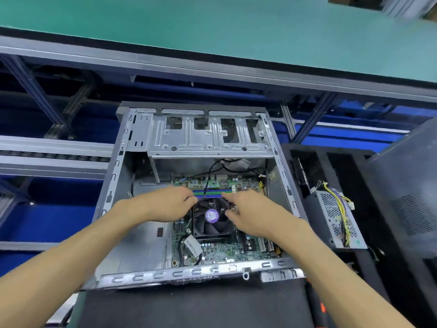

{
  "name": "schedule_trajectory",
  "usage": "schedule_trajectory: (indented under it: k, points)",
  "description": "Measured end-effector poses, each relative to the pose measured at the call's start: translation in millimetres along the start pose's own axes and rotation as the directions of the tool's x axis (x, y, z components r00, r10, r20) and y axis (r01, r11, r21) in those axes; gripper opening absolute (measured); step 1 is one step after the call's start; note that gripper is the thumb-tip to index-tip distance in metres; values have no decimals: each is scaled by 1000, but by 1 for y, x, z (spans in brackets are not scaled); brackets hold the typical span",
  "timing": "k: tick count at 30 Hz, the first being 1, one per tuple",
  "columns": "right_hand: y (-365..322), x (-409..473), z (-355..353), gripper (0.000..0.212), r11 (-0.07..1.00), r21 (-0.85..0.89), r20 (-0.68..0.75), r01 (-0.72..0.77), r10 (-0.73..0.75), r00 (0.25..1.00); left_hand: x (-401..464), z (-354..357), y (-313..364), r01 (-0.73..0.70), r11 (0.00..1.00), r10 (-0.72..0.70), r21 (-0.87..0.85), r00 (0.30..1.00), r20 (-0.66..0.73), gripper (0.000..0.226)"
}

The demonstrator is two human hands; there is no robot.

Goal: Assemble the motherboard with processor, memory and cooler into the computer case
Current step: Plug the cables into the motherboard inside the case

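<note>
The motherboard (pixel 220 247) lies flat inside the open computer case (pixel 132 245), filling the right part of the case floor, at about 6 o'clock from the middle of the view. The case rests on its side on a dark mat (pixel 194 306) over a green table (pixel 78 301) edge. Beyond it, at 12 o'clock, runs a metal-framed line with a green upper shelf (pixel 212 27) and blue panels (pixel 54 221) below. At 3 o'clock a power supply (pixel 338 218) with yellow wires sits in black foam (pixel 314 176), and a dark perforated panel (pixel 406 185) stands further right.

The case's long axis runs from 6 to 12 o'clock, its silver drive cage (pixel 208 138) at the far end and the near rim toward the person. The motherboard follows the same line, its memory slots (pixel 212 193) crossing from 9 to 3 o'clock at the far side.

The board is green and crowded with small parts. A black cooler (pixel 211 221) with a fan and a purple round label sits at its middle; blue and green memory slots lie just beyond it. A black cable (pixel 209 178) drops from the far end across the slots.

The left hand (pixel 168 202) reaches in from 8 o'clock, its fingers curled at the cooler's far left corner; what they pinch, I cannot tell. The right hand (pixel 246 213) comes from 4 o'clock, fingers curled at the cooler's right edge, thumb and forefinger close on something small that is too blurred to name.
</note>
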State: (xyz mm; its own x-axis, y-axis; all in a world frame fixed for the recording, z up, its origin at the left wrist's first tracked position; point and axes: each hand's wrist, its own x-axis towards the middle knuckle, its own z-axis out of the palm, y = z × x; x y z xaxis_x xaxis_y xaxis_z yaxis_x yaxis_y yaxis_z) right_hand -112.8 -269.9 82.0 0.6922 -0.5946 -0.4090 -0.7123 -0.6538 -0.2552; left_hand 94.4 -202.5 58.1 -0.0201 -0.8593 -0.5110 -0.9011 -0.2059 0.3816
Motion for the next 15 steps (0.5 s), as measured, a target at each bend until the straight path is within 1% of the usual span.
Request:
schedule_trajectory:
  k: [2, 3, 4, 5, 6, 7, 8, 9, 10, 11, 13, 14, 15]
  points:
    - [0, -10, -1, 44, 1000, -9, -34, 4, -4, 999, 1, -2, 0, 24, 1000, -24, 4, 1000, 1, 33]
    - [1, -15, -3, 42, 1000, -8, -70, 7, -7, 997, 1, -4, -1, 37, 999, -37, 35, 999, -7, 31]
    - [4, -21, -5, 39, 1000, 0, -119, 14, -14, 993, 2, -7, -1, 47, 995, -44, 90, 998, -38, 29]
    - [7, -28, -7, 37, 1000, 14, -179, 26, -23, 984, 3, -11, -1, 56, 989, -42, 140, 994, -101, 28]
    - [11, -34, -9, 33, 999, 31, -242, 41, -32, 970, 4, -14, 1, 48, 988, -21, 144, 983, -181, 28]
    - [15, -40, -11, 30, 997, 49, -309, 55, -38, 950, 6, -16, 7, 6, 997, 14, 79, 967, -254, 29]
    - [19, -45, -14, 26, 996, 67, -379, 67, -37, 925, 9, -17, 16, -67, 997, 53, -37, 952, -302, 30]
    - [23, -50, -17, 22, 993, 86, -454, 78, -31, 891, 12, -18, 29, -144, 975, 83, -168, 942, -324, 31]
    - [27, -52, -19, 18, 990, 104, -538, 91, -21, 843, 16, -17, 44, -199, 933, 97, -299, 941, -324, 30]
    - [33, -53, -21, 15, 987, 120, -626, 103, -6, 780, 23, -17, 60, -228, 871, 95, -436, 947, -306, 28]
    - [45, -50, -23, 14, 979, 177, -754, 98, 71, 653, 38, -13, 91, -216, 680, 56, -701, 968, -245, 22]
    - [51, -47, -23, 17, 970, 233, -772, 74, 138, 621, 45, -12, 104, -194, 589, 32, -785, 976, -217, 19]
    - [57, -44, -21, 23, 953, 300, -759, 43, 211, 616, 52, -10, 114, -178, 534, 9, -826, 979, -205, 18]
